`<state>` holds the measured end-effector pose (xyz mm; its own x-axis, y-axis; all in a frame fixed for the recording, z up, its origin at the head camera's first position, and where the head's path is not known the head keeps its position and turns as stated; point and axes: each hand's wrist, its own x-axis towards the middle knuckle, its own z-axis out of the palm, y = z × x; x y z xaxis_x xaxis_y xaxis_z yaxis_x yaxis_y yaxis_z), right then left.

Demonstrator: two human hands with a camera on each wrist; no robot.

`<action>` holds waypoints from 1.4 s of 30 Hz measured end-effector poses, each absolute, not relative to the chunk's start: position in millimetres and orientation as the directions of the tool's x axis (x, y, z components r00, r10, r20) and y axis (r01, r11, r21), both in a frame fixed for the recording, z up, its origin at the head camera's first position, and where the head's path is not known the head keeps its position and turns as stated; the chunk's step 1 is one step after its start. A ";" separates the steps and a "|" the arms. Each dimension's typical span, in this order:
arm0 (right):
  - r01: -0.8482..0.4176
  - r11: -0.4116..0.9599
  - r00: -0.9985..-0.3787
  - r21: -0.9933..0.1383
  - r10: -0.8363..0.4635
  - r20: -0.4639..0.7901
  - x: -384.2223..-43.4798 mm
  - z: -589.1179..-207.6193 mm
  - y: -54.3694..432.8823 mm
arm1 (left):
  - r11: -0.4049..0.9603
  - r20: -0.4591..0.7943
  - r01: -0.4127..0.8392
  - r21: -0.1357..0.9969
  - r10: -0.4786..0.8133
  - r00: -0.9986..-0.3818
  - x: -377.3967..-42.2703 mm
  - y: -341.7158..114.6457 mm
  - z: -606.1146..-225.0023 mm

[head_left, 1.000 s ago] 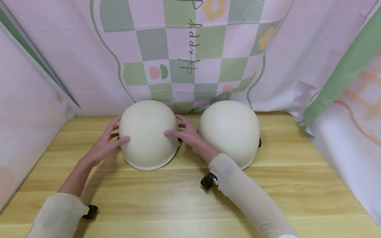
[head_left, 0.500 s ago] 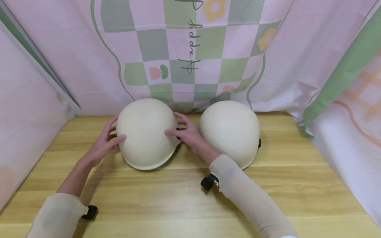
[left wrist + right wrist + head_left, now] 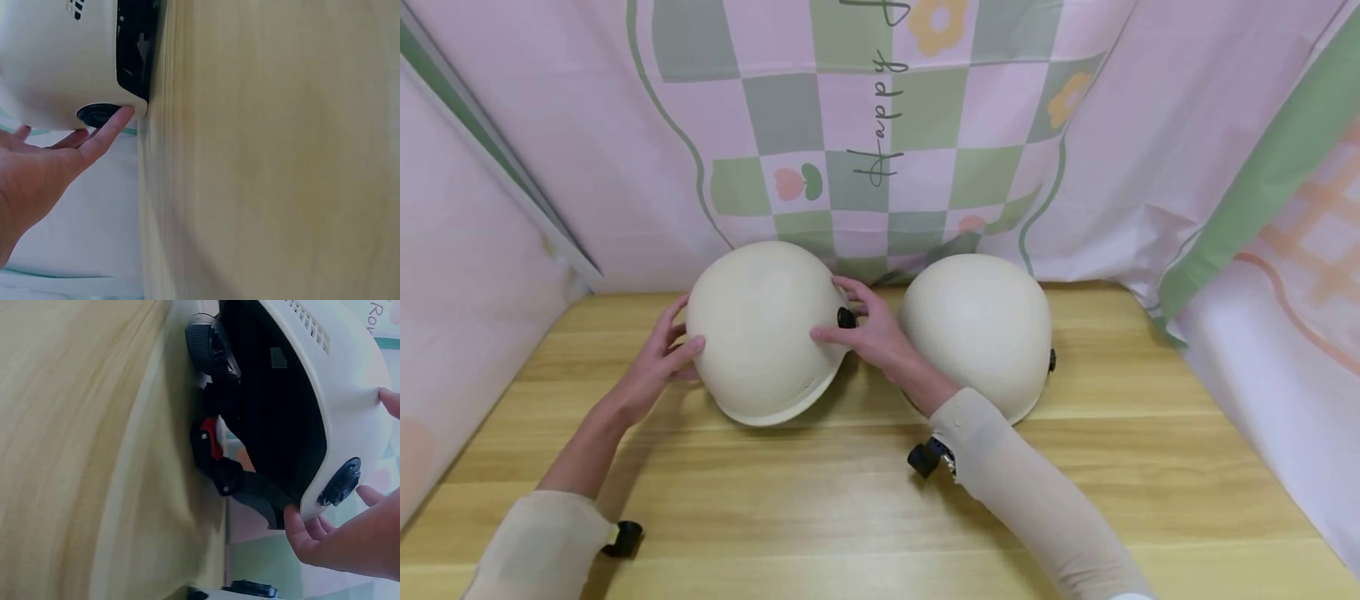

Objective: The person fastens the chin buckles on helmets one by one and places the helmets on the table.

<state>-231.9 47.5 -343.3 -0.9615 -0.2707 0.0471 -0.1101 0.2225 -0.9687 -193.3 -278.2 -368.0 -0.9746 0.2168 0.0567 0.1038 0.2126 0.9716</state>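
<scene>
A cream helmet (image 3: 760, 325) is tilted on the table, its right side raised. My left hand (image 3: 651, 367) holds its left side, thumb on the shell; in the left wrist view a finger lies by the lower edge, beside a round black knob (image 3: 95, 115). On the raised side my right hand (image 3: 876, 333) grips the rim near another black knob (image 3: 340, 481). The right wrist view looks into the dark inside, where a black strap (image 3: 244, 484) with a red buckle part (image 3: 212, 439) and a ridged dial (image 3: 203, 347) show.
A second cream helmet (image 3: 977, 325) sits to the right on the wooden table (image 3: 820, 500), close behind my right forearm. A pink and green patterned curtain (image 3: 992, 175) hangs along the table's back edge, with more cloth at both sides.
The held helmet has tipped to the left, its right side rising, and the knob there shows more. Both hands have shifted slightly with it. The second helmet has stayed in place.
</scene>
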 end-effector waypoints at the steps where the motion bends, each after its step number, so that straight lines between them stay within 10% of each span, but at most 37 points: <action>1: -0.118 0.220 -0.961 -0.968 -0.271 0.055 -231.5 -342.4 47.7 | 0.214 0.055 0.103 0.971 0.219 -0.974 -193.1 -278.7 -368.2; 42: -0.367 -0.015 -0.891 -0.930 -0.281 0.356 -232.4 -313.9 49.9 | -0.002 0.103 0.108 0.994 0.309 -0.946 -184.1 -285.6 -377.4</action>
<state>-232.4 49.9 -313.9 -0.8913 -0.2812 0.3558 -0.3667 -0.0146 -0.9302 -184.1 -285.6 -377.4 -0.9456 0.3085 0.1031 0.1077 -0.0021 0.9942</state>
